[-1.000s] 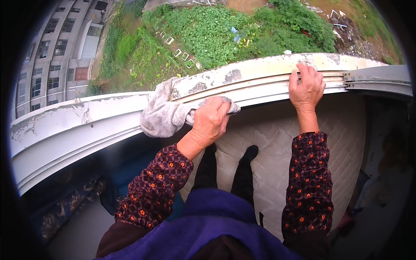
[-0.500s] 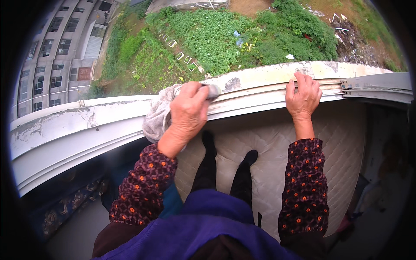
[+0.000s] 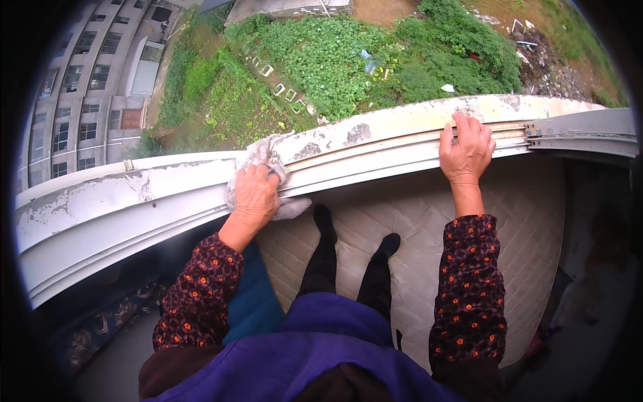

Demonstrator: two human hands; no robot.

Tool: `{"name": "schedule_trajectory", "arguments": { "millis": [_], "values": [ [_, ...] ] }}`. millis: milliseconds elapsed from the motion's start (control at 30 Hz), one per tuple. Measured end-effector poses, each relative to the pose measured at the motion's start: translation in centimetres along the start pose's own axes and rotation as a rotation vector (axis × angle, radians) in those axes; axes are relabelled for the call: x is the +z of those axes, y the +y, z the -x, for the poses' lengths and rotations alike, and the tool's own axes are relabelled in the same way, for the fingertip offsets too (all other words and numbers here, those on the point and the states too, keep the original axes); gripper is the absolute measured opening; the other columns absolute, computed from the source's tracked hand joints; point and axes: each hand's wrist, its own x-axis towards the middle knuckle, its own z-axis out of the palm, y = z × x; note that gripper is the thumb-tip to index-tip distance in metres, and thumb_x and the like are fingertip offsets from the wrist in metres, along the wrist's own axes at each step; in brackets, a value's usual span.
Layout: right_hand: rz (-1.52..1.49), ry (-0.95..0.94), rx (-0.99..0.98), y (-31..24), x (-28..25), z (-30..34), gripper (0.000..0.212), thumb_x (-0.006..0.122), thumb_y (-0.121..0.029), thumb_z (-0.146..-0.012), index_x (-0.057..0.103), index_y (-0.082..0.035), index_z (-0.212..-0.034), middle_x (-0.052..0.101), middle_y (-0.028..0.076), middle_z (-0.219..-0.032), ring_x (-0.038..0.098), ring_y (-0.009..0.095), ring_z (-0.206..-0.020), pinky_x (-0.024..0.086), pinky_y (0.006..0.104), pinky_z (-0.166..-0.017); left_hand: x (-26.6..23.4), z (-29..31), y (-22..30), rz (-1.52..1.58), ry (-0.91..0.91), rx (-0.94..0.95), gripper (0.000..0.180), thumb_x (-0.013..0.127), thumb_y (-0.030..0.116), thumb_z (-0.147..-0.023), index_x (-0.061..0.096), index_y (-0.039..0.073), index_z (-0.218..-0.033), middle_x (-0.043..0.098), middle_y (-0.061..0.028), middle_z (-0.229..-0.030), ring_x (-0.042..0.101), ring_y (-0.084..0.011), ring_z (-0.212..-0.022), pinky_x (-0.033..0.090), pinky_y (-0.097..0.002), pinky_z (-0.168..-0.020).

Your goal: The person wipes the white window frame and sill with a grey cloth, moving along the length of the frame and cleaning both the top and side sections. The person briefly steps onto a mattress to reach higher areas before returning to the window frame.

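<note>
A white sliding-window frame (image 3: 375, 153) with grooved tracks crosses in front of me. My left hand (image 3: 256, 193) is closed on a grey cloth (image 3: 264, 149) and presses it onto the tracks. Part of the cloth spreads over the outer ledge, and a flap hangs on the inner side. Between thumb and fingers a small dark grey piece shows, too little of it to name. Further right, my right hand (image 3: 467, 149) grips the frame, fingers hooked over its tracks and wrist on the inner side.
Beyond the worn outer ledge (image 3: 402, 122) is a drop to green plants (image 3: 321, 60) and a grey building (image 3: 84, 87). A grey sash rail (image 3: 583, 130) joins the tracks at right. My feet stand on a quilted mattress (image 3: 429, 281), beside a blue cushion (image 3: 251, 295).
My left hand has slid left along the tracks and toward me with the cloth, uncovering a stretch of frame. My right hand has stayed almost in place.
</note>
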Motion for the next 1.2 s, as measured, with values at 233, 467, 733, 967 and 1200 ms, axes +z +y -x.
{"name": "schedule_trajectory", "arguments": {
  "millis": [233, 467, 733, 967, 1200],
  "values": [
    [-0.017, 0.024, 0.007, 0.3, 0.4, 0.3, 0.029, 0.065, -0.026, -0.082, 0.069, -0.014, -0.108, 0.066, 0.003, -0.104, 0.057, 0.029, -0.100, 0.043, 0.0443, -0.090, -3.2, -8.0, 7.3, 0.429, 0.244, 0.092, 0.026, 0.073, 0.008, -0.073, 0.070, 0.012, -0.098, 0.056, -0.0074, -0.088, 0.057, -0.0300, -0.086, 0.045, -0.0416, -0.072],
    [-0.016, 0.029, -0.019, 0.4, 0.4, 0.3, 0.029, 0.065, -0.025, -0.082, 0.069, -0.014, -0.108, 0.067, 0.003, -0.105, 0.057, 0.029, -0.101, 0.043, 0.0445, -0.090, 1.9, -7.4, 8.1, 0.312, 0.121, 0.134, 0.041, 0.069, 0.009, -0.074, 0.069, 0.018, -0.114, 0.058, -0.0129, -0.107, 0.056, -0.0317, -0.097, 0.041, -0.0431, -0.076],
    [-0.027, 0.039, 0.011, 0.0, 0.2, 0.2, 0.029, 0.066, -0.026, -0.082, 0.070, -0.014, -0.108, 0.067, 0.004, -0.106, 0.057, 0.029, -0.101, 0.043, 0.0447, -0.090, -1.5, 0.1, -2.5, 0.089, 0.018, -0.106, 0.023, 0.066, 0.004, -0.077, 0.073, 0.013, -0.096, 0.051, -0.0093, -0.078, 0.055, -0.0315, -0.082, 0.043, -0.0434, -0.067],
    [-0.033, 0.032, -0.025, -0.5, 0.5, 0.1, 0.030, 0.065, -0.025, -0.081, 0.069, -0.014, -0.108, 0.067, 0.003, -0.105, 0.057, 0.029, -0.101, 0.043, 0.0441, -0.090, 1.2, -12.8, 11.8, 0.496, 0.416, 0.158, 0.030, 0.072, 0.008, -0.074, 0.072, 0.018, -0.102, 0.057, -0.0110, -0.110, 0.053, -0.0320, -0.105, 0.041, -0.0460, -0.086],
    [-0.007, 0.018, -0.013, 0.7, 0.3, 0.2, 0.029, 0.065, -0.025, -0.082, 0.069, -0.014, -0.110, 0.067, 0.003, -0.107, 0.057, 0.029, -0.101, 0.043, 0.0438, -0.090, 3.2, -9.1, 9.7, 0.341, 0.203, 0.035, 0.041, 0.073, 0.016, -0.079, 0.070, 0.023, -0.120, 0.057, -0.0115, -0.111, 0.054, -0.0335, -0.110, 0.041, -0.0453, -0.083]
  ]
}}
